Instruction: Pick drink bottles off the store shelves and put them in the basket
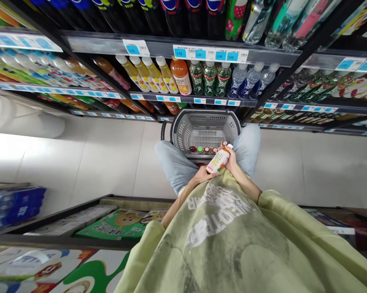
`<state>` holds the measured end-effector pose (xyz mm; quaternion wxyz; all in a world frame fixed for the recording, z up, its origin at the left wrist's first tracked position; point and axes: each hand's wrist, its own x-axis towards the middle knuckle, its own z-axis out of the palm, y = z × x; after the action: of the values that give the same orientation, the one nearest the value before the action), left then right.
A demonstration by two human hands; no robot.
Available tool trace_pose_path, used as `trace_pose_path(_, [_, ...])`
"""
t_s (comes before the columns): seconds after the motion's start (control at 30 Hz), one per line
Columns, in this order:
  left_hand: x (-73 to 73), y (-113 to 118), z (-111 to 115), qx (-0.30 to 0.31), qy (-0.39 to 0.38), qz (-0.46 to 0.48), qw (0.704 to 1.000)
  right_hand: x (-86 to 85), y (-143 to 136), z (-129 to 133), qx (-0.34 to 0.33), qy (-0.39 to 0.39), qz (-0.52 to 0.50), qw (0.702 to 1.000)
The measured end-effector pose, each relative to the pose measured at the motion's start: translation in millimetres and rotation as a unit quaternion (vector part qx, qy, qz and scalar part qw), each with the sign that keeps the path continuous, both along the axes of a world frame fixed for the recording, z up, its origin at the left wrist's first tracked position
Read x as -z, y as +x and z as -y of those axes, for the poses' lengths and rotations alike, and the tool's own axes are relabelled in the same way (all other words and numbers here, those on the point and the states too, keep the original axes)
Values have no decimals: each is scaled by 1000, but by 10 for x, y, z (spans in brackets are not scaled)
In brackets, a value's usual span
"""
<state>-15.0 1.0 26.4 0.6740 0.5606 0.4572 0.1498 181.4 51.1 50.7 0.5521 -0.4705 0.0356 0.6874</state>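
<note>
A juice bottle (217, 162) with a white cap and a pale printed label lies tilted between my two hands, over my lap. My left hand (204, 174) is closed around its lower end. Near the cap, my right hand (231, 158) wraps round the upper part. Just beyond them, between my knees, a grey shopping basket (183, 129) stands on the floor. Along its near side several bottles stand upright, among them one with a green cap (200, 149) and one with a dark red cap (192, 149).
Ahead, a drinks shelf (159, 97) holds yellow juice bottles (154, 75), an orange drink bottle (181, 76) and green bottles (210, 77). A white bucket-like container (45, 122) is at the left. Behind me are a shelf with green cartons (119, 224) and packs of bottled water (21, 207).
</note>
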Motion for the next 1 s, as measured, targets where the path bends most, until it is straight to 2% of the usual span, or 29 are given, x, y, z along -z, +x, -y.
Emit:
trace_pose_path(0.53, [103,38,56,2,16,-33,999,58,8,-14,-5,-10,9,1000])
trace_pose_path(0.77, [160,32,6,-47,101,-38,993,159,16,-22,-5,0,0,1000])
trace_pose_path(0.87, [198,0,8,-52,49,-20,997,183,20,-22,-3,-7,4,1000])
trace_pose_path(1.0, [267,-39,30,-84,-37,49,995,191,18,-10,-7,-5,-1,1000])
